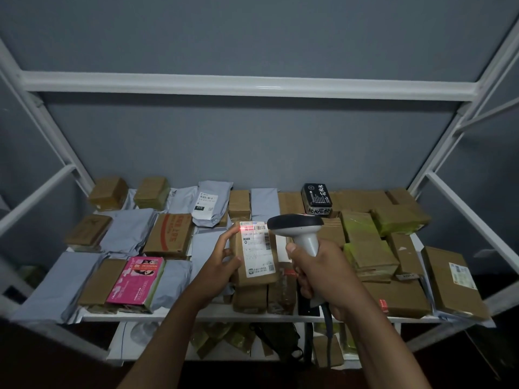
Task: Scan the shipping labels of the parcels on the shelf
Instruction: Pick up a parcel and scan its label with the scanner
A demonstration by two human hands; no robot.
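My left hand (224, 258) grips a small brown cardboard parcel (254, 255) by its left side, label facing up, above the middle of the shelf. A white shipping label (257, 252) covers its top, and a red scan line glows across the barcode at the label's upper edge. My right hand (320, 272) grips the handle of a grey and black barcode scanner (297, 228). The scanner head sits just right of the parcel's top corner, its cable hanging down below my wrist.
The white metal shelf (252, 315) is crowded with brown boxes, grey mailer bags (123, 228), a pink box (137, 279) at front left, a black box (317, 199) at the back and green-taped parcels (365, 240) on the right. More parcels lie on the lower shelf.
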